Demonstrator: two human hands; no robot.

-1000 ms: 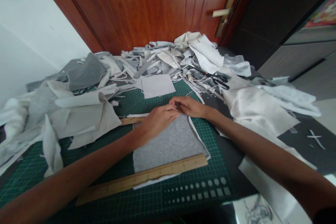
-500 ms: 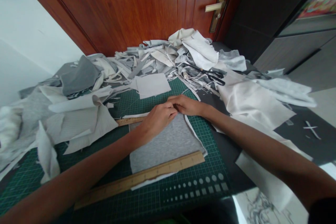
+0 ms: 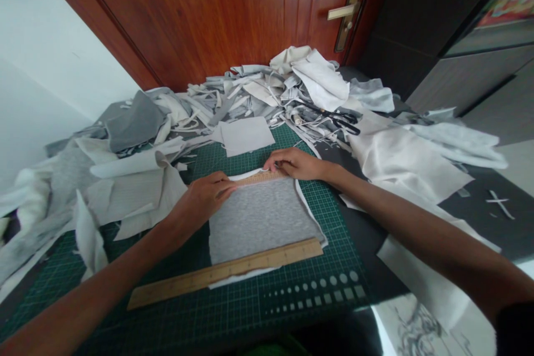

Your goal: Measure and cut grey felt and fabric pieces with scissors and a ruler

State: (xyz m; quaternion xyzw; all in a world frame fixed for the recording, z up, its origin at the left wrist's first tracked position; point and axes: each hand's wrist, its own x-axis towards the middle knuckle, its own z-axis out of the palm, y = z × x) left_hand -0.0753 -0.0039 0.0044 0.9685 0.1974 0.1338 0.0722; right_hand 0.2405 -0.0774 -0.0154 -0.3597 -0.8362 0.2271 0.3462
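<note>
Ruler laid across near edge of grey fabric, lower center; fabric spread flat mid-frame on green mat. Left hand placed at far-left corner, fingers bent, grip cannot be told. Second ruler set along far edge; white edging pinched by right hand, center. Scrap pile seen upper center, door behind.
</note>
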